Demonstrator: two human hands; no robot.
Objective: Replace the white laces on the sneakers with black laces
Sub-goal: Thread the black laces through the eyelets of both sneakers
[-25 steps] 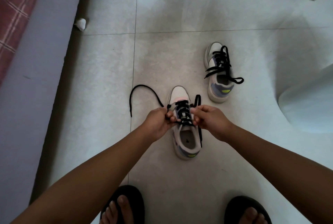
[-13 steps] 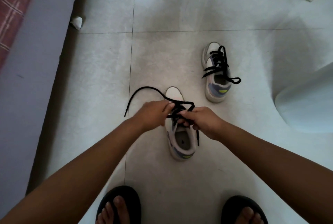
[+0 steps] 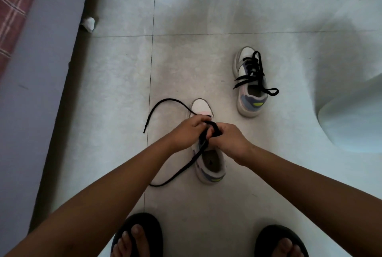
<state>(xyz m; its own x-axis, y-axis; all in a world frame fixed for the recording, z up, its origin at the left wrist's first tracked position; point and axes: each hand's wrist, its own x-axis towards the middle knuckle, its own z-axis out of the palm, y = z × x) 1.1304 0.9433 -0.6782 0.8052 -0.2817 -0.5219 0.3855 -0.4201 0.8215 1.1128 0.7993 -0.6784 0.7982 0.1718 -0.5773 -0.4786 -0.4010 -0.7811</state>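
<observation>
Pale floor tiles (image 3: pixel 115 83) carry the work; no bench is involved. The near sneaker (image 3: pixel 209 163) stands on the tile in front of your sandalled feet, toe pointing away from you, with a black lace (image 3: pixel 179 171) run through it. Both of your hands meet over its tongue. Your left hand (image 3: pixel 187 132) has its grip curled around the lace at the crossing; your right hand (image 3: pixel 229 139) pinches the bunched lace beside it, knuckles touching the left. One free end arcs out over the floor to the left of the toe, the other trails down past the heel side.

Judgement: you are tying off the second shoe, so the task is near its end. Draw both ends to equal tension before forming the knot, and keep the shoe flat on the tile so it does not tip. The long left end may snag or leave uneven loops.

The far sneaker (image 3: pixel 251 83) sits well apart, up and right, already laced black. A crumpled white scrap (image 3: pixel 88 24) lies by the wall.
</observation>
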